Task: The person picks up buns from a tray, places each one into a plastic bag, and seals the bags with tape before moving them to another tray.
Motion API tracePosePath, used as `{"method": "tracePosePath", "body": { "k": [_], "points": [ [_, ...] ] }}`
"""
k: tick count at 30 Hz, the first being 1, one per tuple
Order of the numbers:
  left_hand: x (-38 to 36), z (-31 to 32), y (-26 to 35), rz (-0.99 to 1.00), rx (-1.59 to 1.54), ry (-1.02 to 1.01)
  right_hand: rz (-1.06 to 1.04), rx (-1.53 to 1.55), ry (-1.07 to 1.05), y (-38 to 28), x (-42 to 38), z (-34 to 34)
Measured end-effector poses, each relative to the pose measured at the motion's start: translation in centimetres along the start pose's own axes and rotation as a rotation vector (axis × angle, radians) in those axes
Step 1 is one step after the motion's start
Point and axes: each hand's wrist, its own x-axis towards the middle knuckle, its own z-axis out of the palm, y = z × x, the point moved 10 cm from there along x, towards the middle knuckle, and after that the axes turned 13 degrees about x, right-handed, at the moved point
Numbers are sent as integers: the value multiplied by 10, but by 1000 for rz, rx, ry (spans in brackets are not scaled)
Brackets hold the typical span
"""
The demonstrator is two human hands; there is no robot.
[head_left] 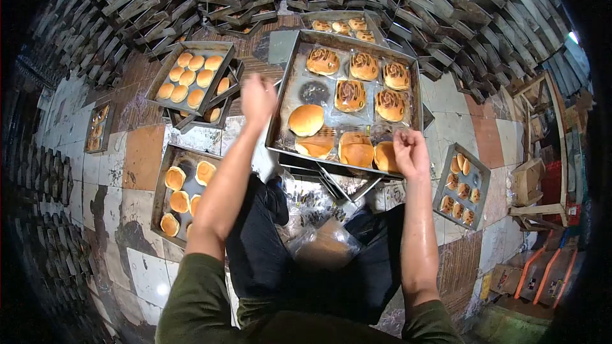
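Observation:
A large metal tray point(290, 89) in front of me holds several buns with dark swirled tops point(350, 95), which look wrapped in clear plastic. Plain golden buns point(306, 120) lie along its near side, and clear film seems to cover part of the front row point(356, 150). My left hand point(258, 100) is raised just outside the tray's left edge, its fingers smeared by motion. At the right front corner, my right hand point(411, 151) has its fingers curled together beside a plain bun point(386, 156). Whatever those fingers pinch is too small to make out.
Other bun trays stand at the left point(156, 92), lower left point(159, 207), right point(481, 207) and behind the large tray point(373, 22). A plastic bag point(325, 245) rests between my legs. Tall stacks of metal trays point(446, 0) surround the tiled floor; a wooden frame point(554, 146) stands at right.

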Motion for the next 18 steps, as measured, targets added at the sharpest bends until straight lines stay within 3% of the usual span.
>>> {"method": "tracePosePath", "body": {
  "k": [1,2,3,5,7,11,14,17,18],
  "points": [
    [-18,3,37,156,-46,-132,16,-102,-31,-6,-10,11],
    [-44,-4,79,402,-23,-155,-6,-195,-49,-18,-21,16],
    [-66,12,106,649,72,-314,-30,-294,-68,-31,-30,21],
    [-80,49,112,644,188,-498,-42,-399,-50,-47,-50,28],
    [-74,83,112,485,-45,-828,-30,-717,-44,-53,-73,41],
    [-93,88,136,342,136,-854,-59,-731,-85,-73,-108,25],
    [-82,90,134,308,130,-742,-249,-672,-36,-129,-150,-2],
    [-59,104,112,374,61,-796,-461,-641,-19,-196,-202,-57],
    [-48,87,109,381,-67,-645,-483,-654,42,-213,-214,-90]
  ]
}}
